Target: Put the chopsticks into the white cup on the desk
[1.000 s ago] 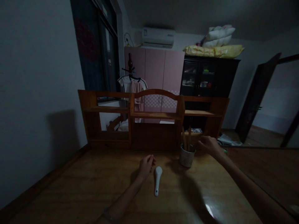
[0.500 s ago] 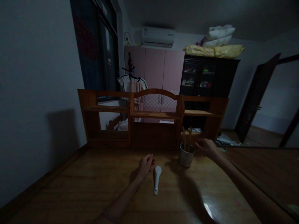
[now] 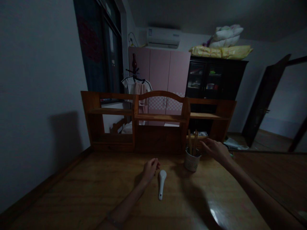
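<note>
Slightly raised since the preceding frame is the right hand (image 3: 216,151), fingers bent; a wooden desk (image 3: 96,191) fills the foreground, a shelf unit (image 3: 158,137) at its back; the left hand (image 3: 149,171) curls loosely; whether either grips anything cannot be told; a cup (image 3: 192,163) stands just beside the right; a white spoon (image 3: 161,185) lies on the desk near the left; sticks (image 3: 195,142) lean in the cup.

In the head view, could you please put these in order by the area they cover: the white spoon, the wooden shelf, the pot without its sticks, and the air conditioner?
1. Wooden shelf
2. Air conditioner, though it stands farther away
3. Pot
4. White spoon, long but slim
</note>
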### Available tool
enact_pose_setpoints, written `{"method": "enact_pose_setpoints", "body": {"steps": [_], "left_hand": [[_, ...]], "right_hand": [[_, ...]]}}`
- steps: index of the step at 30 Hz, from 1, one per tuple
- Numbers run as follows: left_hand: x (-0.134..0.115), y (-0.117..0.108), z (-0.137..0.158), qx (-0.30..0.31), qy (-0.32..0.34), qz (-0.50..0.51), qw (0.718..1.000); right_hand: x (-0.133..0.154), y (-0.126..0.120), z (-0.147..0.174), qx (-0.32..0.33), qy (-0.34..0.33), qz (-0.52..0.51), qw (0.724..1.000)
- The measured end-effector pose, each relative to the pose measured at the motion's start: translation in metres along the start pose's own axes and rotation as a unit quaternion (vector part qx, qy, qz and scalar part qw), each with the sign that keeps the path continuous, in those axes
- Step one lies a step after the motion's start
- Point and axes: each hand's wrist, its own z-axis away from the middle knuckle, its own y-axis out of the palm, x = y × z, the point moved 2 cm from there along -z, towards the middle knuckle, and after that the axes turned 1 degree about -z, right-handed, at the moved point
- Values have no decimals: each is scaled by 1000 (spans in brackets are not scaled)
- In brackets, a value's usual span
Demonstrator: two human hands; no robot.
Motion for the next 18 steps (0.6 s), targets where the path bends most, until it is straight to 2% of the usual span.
{"method": "enact_pose_setpoints", "body": {"steps": [6,10,12,14,18], "left_hand": [[-2,1,2,6,-1,0,1000],[-1,1,1,7,-3,-4,1000],[0,1,1,5,-4,-8,1000],[0,0,0,3,-4,-12,1000],[0,-1,1,0,-5,-18,1000]], "right_hand": [[14,-15,4,-71,0,9,997],[38,-19,14,-96,-40,-11,994],[56,-14,23,-70,-84,-47,993],[77,-3,35,-11,-137,-103,985],[116,34,66,133,-235,-186,945]]}}
